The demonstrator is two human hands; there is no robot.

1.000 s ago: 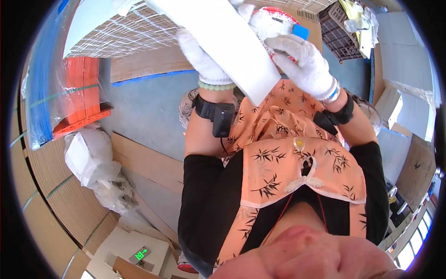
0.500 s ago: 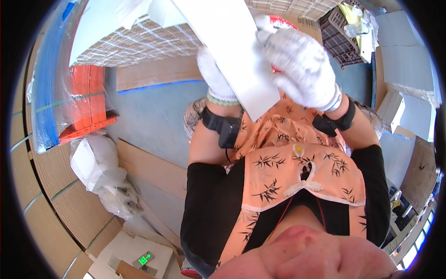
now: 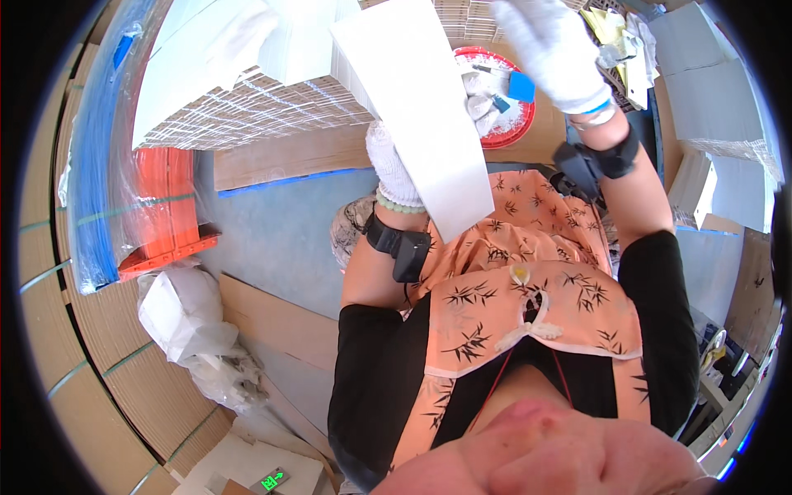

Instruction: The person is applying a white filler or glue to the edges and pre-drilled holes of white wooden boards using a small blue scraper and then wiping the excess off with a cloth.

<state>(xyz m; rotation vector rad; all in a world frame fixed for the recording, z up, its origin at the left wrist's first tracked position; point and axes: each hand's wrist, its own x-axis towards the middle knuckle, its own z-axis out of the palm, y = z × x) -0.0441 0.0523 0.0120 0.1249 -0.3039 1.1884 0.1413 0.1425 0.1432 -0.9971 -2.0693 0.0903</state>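
Observation:
A long white cardboard-like strip (image 3: 425, 120) slants in front of me, its near end above my apron. My left hand (image 3: 391, 165), in a white knit glove, holds it from the left side; the fingers are hidden behind the strip. Up to the right and apart from the strip, my gloved right hand (image 3: 561, 66) has its fingers stretched out and nothing in it. Below and left of that hand sits a round red tub or lid (image 3: 528, 124) with white smears. A blue block (image 3: 521, 87) and some whitish lumps lie in it.
Stacked white-topped cardboard pieces (image 3: 272, 107) stand at the far left. A brown plastic crate (image 3: 635, 95) with yellow and white scraps is at the far right. White boxes (image 3: 701, 82) rise beyond it. Orange plastic (image 3: 169, 198) and crumpled plastic wrap (image 3: 186, 313) are at my left.
My right hand has moved off the strip, up and to the right, uncovering the red tub. My left hand keeps hold of the strip, which now lies more fully in view.

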